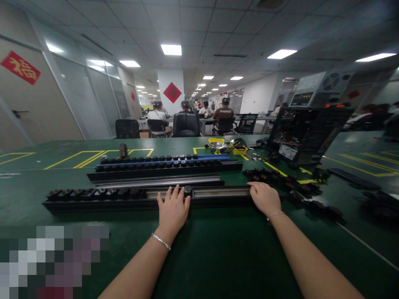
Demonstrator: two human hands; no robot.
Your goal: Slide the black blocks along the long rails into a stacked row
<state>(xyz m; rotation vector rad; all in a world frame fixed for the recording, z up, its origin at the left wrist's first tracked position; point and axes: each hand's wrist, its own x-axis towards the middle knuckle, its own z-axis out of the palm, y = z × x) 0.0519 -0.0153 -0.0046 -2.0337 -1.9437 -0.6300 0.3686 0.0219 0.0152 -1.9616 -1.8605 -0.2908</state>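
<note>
A long black rail lies across the green table in front of me. Several small black blocks sit along its left half. My left hand rests on the rail's middle, fingers stretched out and touching one black block. My right hand is curled over the rail's right end, fingers closed around it. A loose pile of black blocks lies just beyond my right hand.
Two more rails with blocks lie farther back, one with a blue strip. An open computer case stands at the right, a metal bowl behind the rails. Several people sit at desks in the background.
</note>
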